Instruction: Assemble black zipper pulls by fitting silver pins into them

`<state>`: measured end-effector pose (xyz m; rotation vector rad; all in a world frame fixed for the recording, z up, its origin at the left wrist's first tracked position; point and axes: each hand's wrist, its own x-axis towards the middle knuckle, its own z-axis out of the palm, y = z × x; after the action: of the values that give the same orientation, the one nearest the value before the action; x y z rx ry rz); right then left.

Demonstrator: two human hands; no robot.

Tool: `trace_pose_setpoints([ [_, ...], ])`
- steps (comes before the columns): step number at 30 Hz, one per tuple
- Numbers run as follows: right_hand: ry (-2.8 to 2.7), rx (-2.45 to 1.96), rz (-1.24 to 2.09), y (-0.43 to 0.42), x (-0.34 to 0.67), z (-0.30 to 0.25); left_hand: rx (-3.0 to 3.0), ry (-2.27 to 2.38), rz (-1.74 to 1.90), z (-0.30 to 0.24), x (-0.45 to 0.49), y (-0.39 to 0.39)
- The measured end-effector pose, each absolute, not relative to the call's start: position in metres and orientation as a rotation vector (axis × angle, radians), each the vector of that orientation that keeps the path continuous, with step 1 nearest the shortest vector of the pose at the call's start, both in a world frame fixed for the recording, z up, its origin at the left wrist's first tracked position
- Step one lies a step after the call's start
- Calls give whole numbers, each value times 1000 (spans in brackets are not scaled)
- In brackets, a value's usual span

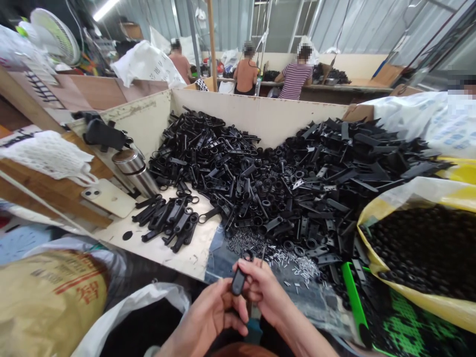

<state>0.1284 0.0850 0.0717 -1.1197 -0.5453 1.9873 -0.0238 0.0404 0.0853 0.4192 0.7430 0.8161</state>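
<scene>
A long black plastic piece with a ring at its far end (238, 283) is held between my two hands over the near edge of the bench. My left hand (217, 307) pinches its lower end, the other fingers loosely curled beneath. My right hand (262, 285) grips the piece higher up, close to the ring. Something thin and dark stands up by the right fingers; I cannot make out what it is. Just beyond the hands lie small silver pins (297, 265) and small dark metal bits (241, 243). Similar ringed black pieces (173, 218) lie in a group to the left.
A large heap of black plastic parts (238, 168) fills the walled bench. On the left are a steel flask (136, 171) and a phone (109, 198). On the right stand a yellow-white sack (372, 218) and a green crate (353, 292). Several people sit farther back.
</scene>
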Motion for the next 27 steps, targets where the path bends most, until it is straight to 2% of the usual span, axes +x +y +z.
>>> trace_pose_setpoints([
  [4,-496,-1093,2065,95,122,77,444,750,835,101,-32,46],
  [10,-781,-1071,2024,105,94,72,1108,1428,941,83,-47,62],
  [14,-1478,-1216,1586,128,97,71,1891,2010,1221,91,-92,94],
  [16,-1749,-1284,1299,142,103,76,2174,2290,1148,96,-115,116],
  [19,-1938,-1360,1046,165,107,89,2302,2510,990,96,-131,145],
  [23,-2176,-1425,755,199,88,102,2415,2524,973,80,-122,158],
  [27,-2409,-1377,649,227,52,99,2575,2317,776,59,-120,159],
])
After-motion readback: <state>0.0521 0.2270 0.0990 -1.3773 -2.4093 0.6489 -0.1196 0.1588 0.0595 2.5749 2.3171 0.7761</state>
